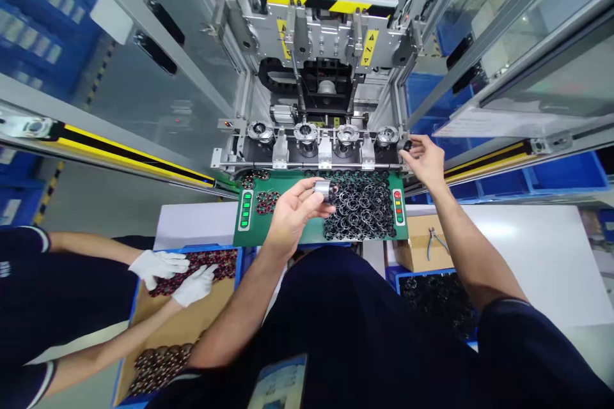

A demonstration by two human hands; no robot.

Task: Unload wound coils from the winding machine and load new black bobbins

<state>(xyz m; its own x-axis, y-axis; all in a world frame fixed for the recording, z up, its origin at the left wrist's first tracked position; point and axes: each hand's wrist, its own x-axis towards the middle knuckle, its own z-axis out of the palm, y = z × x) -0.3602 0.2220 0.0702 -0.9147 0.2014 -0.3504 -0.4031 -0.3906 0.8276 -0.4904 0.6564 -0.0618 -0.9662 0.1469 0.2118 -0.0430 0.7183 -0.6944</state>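
My left hand (295, 214) is closed around a short silver metal cylinder with a dark end (323, 190), held above the green work mat (288, 234). Below and right of it lies a heap of black ring-shaped parts (362, 208). My right hand (425, 158) reaches to the right end of the machine's fixture row, its fingers pinched on a small black part (407, 145). Whether that part is loose or belongs to the machine, I cannot tell. Beside it stands the rightmost round fixture (386, 135), one of several in a row.
Red-and-black rings (267, 202) lie on the mat's left side, near a green button panel (245, 209). Pliers (435, 241) rest on cardboard at right, above a bin of black parts (436, 303). At left, a co-worker's gloved hands (194, 285) work over a blue bin (125, 358).
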